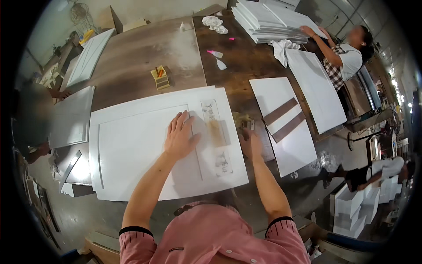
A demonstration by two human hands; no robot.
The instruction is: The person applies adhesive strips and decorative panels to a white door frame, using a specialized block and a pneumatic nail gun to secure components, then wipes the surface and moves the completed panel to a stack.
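Observation:
A large white panel (140, 145) with a thin rectangular groove lies in front of me, over another white sheet. My left hand (180, 137) rests flat on it near the groove's right side, fingers stretched out. Right of that hand, a clear strip with dark markings (211, 112) and a brownish patch lies on the panel. Just past the panel's right edge, my right hand (251, 144) has its fingers curled at a small yellowish-brown object (244, 122). That hand is slightly blurred, and what it grips cannot be made out.
Two brown strips (281, 113) lie across a white board (259, 90) on the right. A yellow block-like tool (160, 78) and small bottles (221, 64) sit farther back. Co-workers stand at the left and far right, by white panels (316, 90) and a stacked pile (259, 22).

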